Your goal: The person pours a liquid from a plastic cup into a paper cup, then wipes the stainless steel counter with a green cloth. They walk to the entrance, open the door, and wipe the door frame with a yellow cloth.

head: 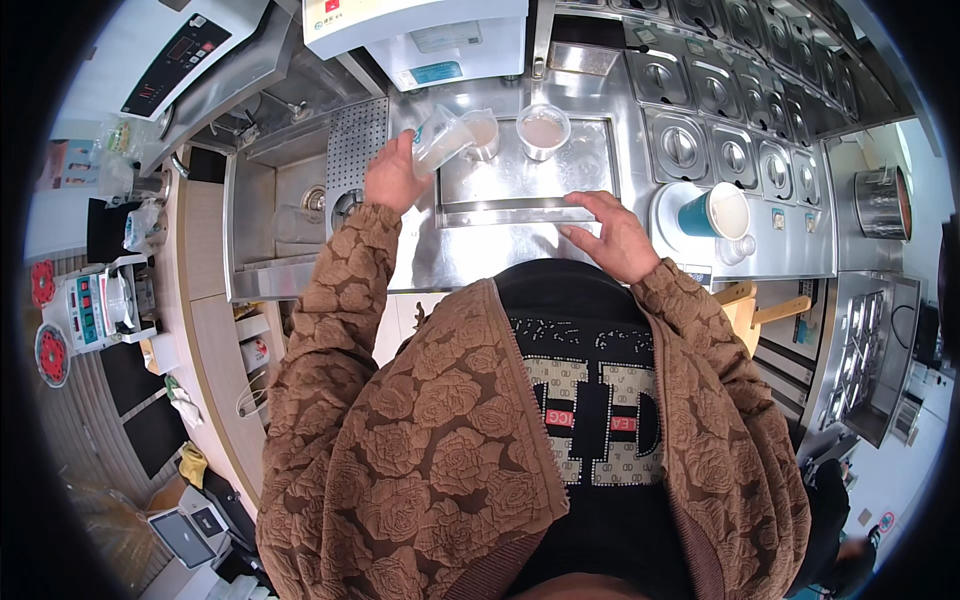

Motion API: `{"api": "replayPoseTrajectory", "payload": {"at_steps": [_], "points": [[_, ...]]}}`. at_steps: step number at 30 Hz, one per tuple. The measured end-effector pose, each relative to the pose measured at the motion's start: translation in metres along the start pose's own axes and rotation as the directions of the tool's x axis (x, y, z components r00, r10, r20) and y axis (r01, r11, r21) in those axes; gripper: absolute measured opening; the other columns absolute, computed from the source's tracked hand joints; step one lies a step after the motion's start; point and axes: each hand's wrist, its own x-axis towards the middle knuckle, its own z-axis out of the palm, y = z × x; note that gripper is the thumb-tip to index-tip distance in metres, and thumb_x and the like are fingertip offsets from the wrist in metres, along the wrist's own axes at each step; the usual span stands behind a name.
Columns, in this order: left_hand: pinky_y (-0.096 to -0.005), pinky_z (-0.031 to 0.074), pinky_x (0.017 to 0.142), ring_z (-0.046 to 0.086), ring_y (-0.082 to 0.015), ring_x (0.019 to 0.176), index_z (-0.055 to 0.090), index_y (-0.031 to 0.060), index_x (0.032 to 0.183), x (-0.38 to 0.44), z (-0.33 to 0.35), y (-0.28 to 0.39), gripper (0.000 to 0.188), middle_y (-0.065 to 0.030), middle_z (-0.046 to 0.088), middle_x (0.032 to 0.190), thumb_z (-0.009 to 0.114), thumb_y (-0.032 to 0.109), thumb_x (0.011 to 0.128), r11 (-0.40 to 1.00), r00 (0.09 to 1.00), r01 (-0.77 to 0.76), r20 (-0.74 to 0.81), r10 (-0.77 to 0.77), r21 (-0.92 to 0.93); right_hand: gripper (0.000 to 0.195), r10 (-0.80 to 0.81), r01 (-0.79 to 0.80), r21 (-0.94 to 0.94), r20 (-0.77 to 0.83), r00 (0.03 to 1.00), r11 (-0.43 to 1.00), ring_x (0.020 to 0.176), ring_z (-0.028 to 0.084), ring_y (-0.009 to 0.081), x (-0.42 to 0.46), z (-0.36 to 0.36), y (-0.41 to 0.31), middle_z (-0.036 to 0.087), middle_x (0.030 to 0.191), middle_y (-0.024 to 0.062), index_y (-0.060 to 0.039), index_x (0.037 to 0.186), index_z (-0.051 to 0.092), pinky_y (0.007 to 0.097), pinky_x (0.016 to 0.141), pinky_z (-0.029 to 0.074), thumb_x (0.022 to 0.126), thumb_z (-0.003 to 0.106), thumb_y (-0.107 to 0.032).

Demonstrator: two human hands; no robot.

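Note:
My left hand [394, 176] is closed round a clear plastic cup [444, 141] with teal print, tilted to the right. The cup's mouth meets the rim of a clear jug-like container [482, 136] that holds a pale brownish liquid. Whether liquid is flowing between them cannot be made out. To the right stands an upright clear cup [543, 130] with similar liquid in it. Both stand on a recessed steel drip tray [525, 180]. Over the tray's front right edge is my right hand [613, 234], with thumb and fingers apart and nothing in it.
A teal paper cup [697, 213] rests on a round white base [667, 229] at right, by a small clear container [739, 249]. Lidded steel pans [681, 147] line the back right. Left is a sink [281, 172]; a white machine [457, 49] overhangs the back. Another person [829, 517] is at lower right.

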Motion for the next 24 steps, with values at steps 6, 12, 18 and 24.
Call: {"api": "replayPoseTrajectory", "payload": {"at_steps": [6,12,18,24], "points": [[-0.0421,0.051,0.092,0.062,-0.0361,0.112,0.037,0.0038,0.143,-0.008,-0.001,0.009,0.088,-0.0221,0.059,0.126,0.084,0.028,0.074,0.953,0.991,0.132,0.047,-0.124,-0.272,0.048,0.010,-0.010,0.004,0.005,1.000,1.000,0.112,0.060,0.0366,0.000,-0.001,-0.002,0.060,0.123,0.0180,-0.0065,0.129,0.058,0.0415,0.097,0.049,0.089,0.071,-0.029],[-0.0396,0.051,0.097,0.061,-0.0329,0.118,0.031,0.0009,0.146,-0.026,-0.012,0.046,0.095,-0.0247,0.060,0.127,0.087,0.024,0.073,0.784,0.993,0.081,-0.022,-0.119,-0.615,0.074,0.034,-0.018,0.162,-0.097,0.995,0.987,0.118,0.058,0.0330,0.004,-0.009,-0.019,0.052,0.134,0.0179,-0.0094,0.145,0.042,0.0415,0.100,0.049,0.083,0.079,-0.024],[-0.0395,0.053,0.094,0.062,-0.0315,0.116,0.038,0.0013,0.143,-0.055,-0.001,0.121,0.091,-0.0211,0.060,0.125,0.088,0.026,0.072,0.744,0.997,-0.054,0.010,0.082,-0.665,0.096,-0.052,0.072,0.119,-0.167,0.985,0.990,0.126,0.051,0.0329,0.016,-0.026,-0.045,0.043,0.143,0.0200,-0.0085,0.151,0.033,0.0419,0.103,0.047,0.074,0.086,-0.027],[-0.0429,0.052,0.092,0.062,-0.0361,0.108,0.042,0.0022,0.138,-0.056,0.027,0.159,0.086,-0.0206,0.059,0.120,0.088,0.027,0.070,0.663,0.942,-0.300,-0.105,0.318,-0.685,0.094,-0.044,0.039,-0.034,-0.155,0.987,0.999,0.128,0.050,0.0363,0.010,-0.029,-0.043,0.045,0.140,0.0212,-0.0064,0.148,0.036,0.0427,0.105,0.045,0.071,0.086,-0.025]]}}
